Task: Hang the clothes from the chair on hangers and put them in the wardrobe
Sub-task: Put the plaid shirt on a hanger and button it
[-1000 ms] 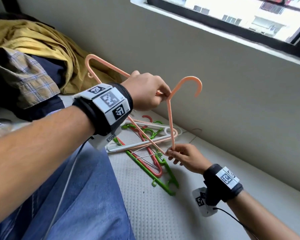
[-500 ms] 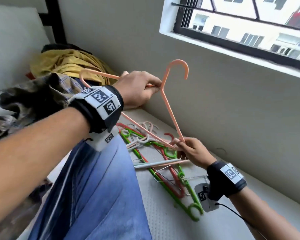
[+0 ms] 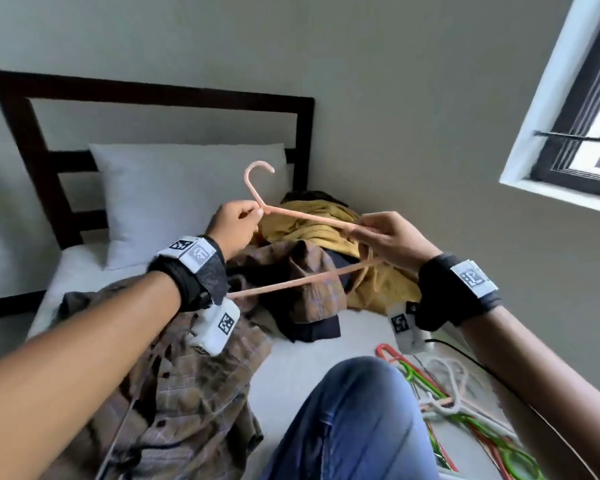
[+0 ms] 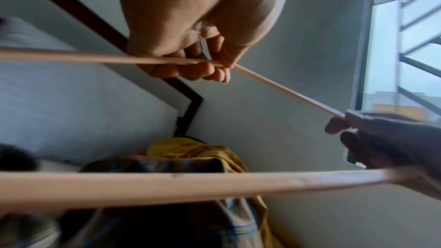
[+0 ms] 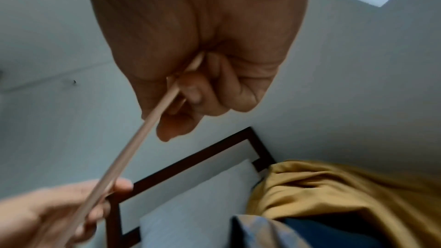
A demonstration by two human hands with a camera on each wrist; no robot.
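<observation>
Both hands hold a pink plastic hanger in the air over a bed. My left hand grips it at the neck below the hook, and my right hand pinches the right shoulder end. The left wrist view shows fingers curled round the hanger. The right wrist view shows the hanger running out of the fist. Below lie a brown plaid shirt, a yellow garment and a dark navy garment.
A pile of green, red and white hangers lies on the mattress at the right, by the wall. A white pillow leans on the dark headboard. My jeans-clad knee is in front. A window is at the right.
The view swung left from the hanger pile to the clothes and headboard. Both hands lifted the pink hanger and turned it level, hook up, above the clothes.
</observation>
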